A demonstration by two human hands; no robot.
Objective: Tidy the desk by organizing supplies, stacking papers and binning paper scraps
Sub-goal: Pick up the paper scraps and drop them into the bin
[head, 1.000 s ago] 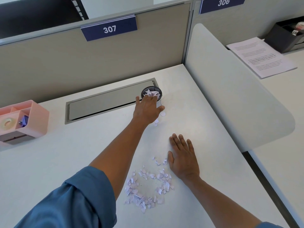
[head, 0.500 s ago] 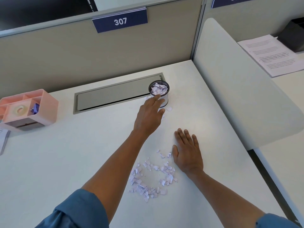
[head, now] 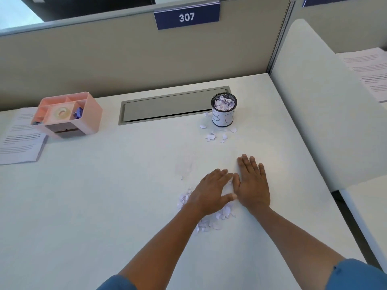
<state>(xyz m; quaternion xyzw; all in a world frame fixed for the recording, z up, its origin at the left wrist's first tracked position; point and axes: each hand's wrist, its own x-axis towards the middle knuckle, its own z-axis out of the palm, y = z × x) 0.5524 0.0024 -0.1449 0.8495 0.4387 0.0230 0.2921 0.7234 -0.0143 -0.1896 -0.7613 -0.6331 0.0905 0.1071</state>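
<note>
Over a heap of pale paper scraps (head: 211, 221) near the front of the white desk (head: 104, 206), the left hand (head: 210, 192) lies palm down with its fingers spread and only loosely bent, covering the scraps rather than pinching any. Just beside it, the right hand (head: 252, 185) rests flat on the bare desktop, fingers straight and together, its thumb edge touching the left hand's thumb; it holds nothing. Scraps poke out from under the left palm on its near and left sides.

Farther back on the desk stands a small black mesh cup (head: 223, 110) wrapped in a white label with hand-drawn letters, filled to the brim with scraps. A few loose bits (head: 215, 135) lie scattered on the desktop in front of it and to its left. The cup sits at the right end of a long grey cable hatch (head: 167, 107) set flush into the surface.

Well to the left, a pink desk organizer (head: 69, 115) holds a tape roll and something purple in its compartments, and it rests partly on a printed sheet (head: 18, 141). A beige partition (head: 125, 59) with a blue plate reading 307 (head: 186, 17) closes off the back. A white rounded divider (head: 320, 101) rises along the right edge, with more printed pages (head: 370, 72) on the neighbouring desk beyond it
</note>
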